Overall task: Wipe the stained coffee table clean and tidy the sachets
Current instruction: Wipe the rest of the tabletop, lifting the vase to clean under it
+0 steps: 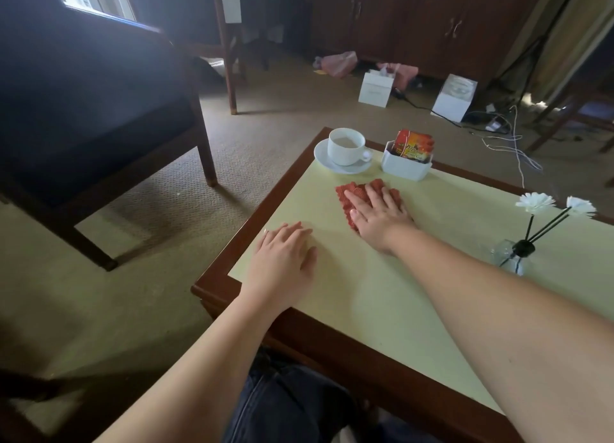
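Observation:
The coffee table (365, 303) has a pale yellow top inside a dark wood frame. My right hand (378, 211) lies flat on a red-orange cloth (349, 190), pressing it onto the tabletop just in front of the sachet holder. Several red and orange sachets (413, 145) stand upright in that white holder (403, 170) at the far edge. My left hand (285, 255) rests palm down on the table near its left edge, fingers together, holding nothing.
A white cup (345, 147) with some liquid sits on a saucer (324, 162) left of the holder. A small glass vase (511, 256) with white flowers (535, 203) stands at right. A dark chair (99, 127) is to the left; boxes and cables lie on the carpet beyond.

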Demonstrator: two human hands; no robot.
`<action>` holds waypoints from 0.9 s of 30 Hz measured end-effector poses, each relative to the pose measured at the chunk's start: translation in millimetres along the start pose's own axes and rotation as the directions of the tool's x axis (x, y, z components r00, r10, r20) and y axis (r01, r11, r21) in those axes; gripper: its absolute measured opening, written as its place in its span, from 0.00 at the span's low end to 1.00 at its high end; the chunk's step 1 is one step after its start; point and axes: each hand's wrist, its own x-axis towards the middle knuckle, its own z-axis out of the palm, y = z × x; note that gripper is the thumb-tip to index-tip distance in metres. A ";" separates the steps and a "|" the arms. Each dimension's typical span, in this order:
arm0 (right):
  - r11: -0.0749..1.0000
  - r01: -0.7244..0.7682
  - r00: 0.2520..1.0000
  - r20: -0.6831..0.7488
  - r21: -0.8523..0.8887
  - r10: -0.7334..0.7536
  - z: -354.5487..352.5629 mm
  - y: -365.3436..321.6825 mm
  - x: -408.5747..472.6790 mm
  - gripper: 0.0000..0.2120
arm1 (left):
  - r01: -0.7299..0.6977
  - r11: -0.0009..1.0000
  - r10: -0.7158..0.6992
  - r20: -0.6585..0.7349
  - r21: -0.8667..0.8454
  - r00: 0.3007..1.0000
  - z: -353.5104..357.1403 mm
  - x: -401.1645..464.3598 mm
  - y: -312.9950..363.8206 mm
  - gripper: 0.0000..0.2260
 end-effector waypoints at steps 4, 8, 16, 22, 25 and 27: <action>0.997 0.081 0.997 0.001 0.012 -0.081 14.1 -11.3 -45.9 0.26 | -0.014 1.000 0.014 -0.023 0.023 1.000 -3.0 -4.0 -0.5 0.16; 0.980 0.201 0.979 0.023 0.003 -0.201 33.3 -4.7 -131.2 0.25 | -0.012 0.999 0.013 -0.015 0.033 1.000 -1.2 -5.0 2.9 0.17; 0.999 -0.050 0.997 -0.056 0.021 0.051 30.6 33.3 -108.4 0.28 | -0.010 0.998 0.013 -0.042 0.066 0.999 1.2 -5.4 0.2 0.16; 0.966 -0.255 0.966 -0.036 0.039 0.256 9.8 53.9 -26.4 0.27 | -0.005 0.996 0.009 -0.053 0.084 0.999 3.6 -5.2 0.8 0.16; 0.954 -0.295 0.955 -0.033 0.049 0.296 0.4 55.1 -3.5 0.27 | -0.002 0.996 0.008 -0.056 0.092 0.998 3.5 -5.6 0.4 0.15; 0.950 -0.309 0.950 -0.035 0.044 0.311 -3.0 53.8 1.8 0.27 | 0.008 0.996 -0.003 -0.056 0.092 0.998 3.5 -5.4 0.0 0.15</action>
